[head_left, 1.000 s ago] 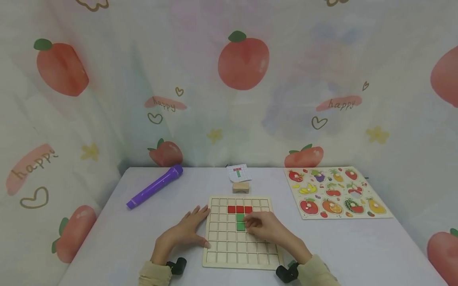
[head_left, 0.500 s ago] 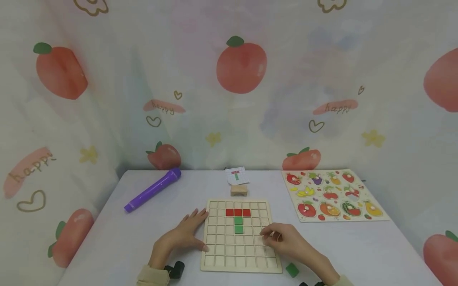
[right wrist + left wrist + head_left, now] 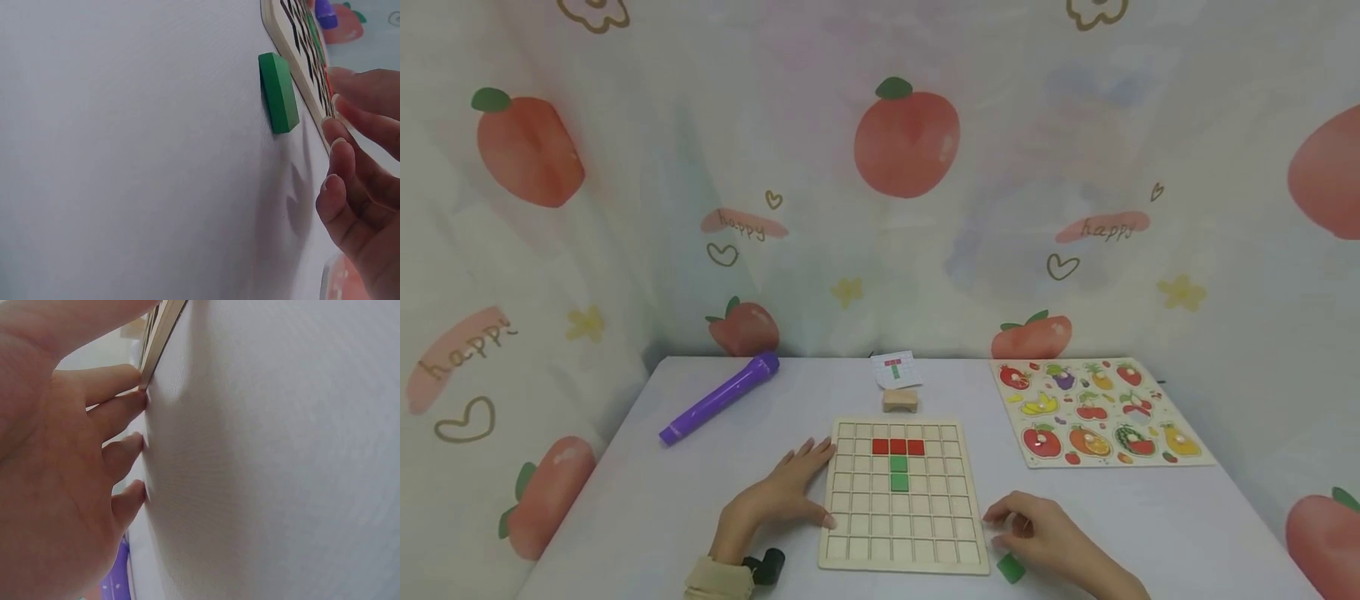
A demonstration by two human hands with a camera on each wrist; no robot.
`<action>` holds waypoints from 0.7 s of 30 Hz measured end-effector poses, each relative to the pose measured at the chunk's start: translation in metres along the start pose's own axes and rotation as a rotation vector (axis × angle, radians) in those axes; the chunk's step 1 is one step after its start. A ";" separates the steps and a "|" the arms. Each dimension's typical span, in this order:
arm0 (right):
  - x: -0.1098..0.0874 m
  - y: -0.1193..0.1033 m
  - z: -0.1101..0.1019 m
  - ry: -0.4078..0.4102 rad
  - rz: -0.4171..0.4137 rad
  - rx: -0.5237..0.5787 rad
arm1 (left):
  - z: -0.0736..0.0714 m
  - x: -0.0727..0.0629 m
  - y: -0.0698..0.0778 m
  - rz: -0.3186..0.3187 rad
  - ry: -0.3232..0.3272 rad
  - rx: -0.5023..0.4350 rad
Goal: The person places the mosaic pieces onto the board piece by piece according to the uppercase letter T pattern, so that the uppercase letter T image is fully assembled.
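Observation:
A wooden grid board (image 3: 861,550) lies in front of me, with three red tiles (image 3: 898,447) in a row and two green tiles (image 3: 898,473) below the middle one. My left hand (image 3: 778,496) rests at the board's left edge, fingers spread and thumb on the frame. On the table by the board's lower right corner lies a loose green block (image 3: 1011,568), seen closer in the right wrist view as a thick green block (image 3: 279,94). Just above it hovers my right hand (image 3: 1037,529), fingers loosely bent and nothing between them.
Behind the board stands a small wooden block (image 3: 900,401), with a pattern card (image 3: 897,369) showing a red and green T behind it. A purple toy microphone (image 3: 721,398) lies at the back left. A fruit puzzle board (image 3: 1101,412) lies at the back right.
My right hand has left the green tiles on the board and moved right and toward me, to the loose green block, which has come into view. The left hand has stayed at the board's edge.

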State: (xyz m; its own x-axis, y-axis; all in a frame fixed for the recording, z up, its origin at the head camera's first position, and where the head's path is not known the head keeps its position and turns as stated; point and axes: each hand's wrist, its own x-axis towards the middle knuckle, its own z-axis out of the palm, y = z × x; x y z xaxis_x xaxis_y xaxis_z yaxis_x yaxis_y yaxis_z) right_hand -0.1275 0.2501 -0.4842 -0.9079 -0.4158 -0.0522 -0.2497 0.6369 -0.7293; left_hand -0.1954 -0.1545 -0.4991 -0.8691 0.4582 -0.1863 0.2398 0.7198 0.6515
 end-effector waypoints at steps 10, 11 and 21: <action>-0.016 0.013 -0.005 -0.089 0.036 0.040 | 0.001 0.001 -0.003 0.009 0.000 0.013; -0.016 0.014 -0.005 -0.101 0.038 0.040 | 0.003 0.001 -0.005 0.007 0.000 0.016; -0.022 0.019 -0.006 -0.134 -0.032 0.063 | 0.002 0.001 -0.002 0.001 -0.003 0.021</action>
State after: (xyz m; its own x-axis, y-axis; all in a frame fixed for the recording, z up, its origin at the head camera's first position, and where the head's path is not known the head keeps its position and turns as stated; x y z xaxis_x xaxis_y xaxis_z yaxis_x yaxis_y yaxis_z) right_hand -0.1147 0.2753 -0.4925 -0.8460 -0.5205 -0.1156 -0.2525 0.5821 -0.7730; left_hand -0.1960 -0.1544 -0.5016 -0.8677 0.4605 -0.1874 0.2499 0.7298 0.6363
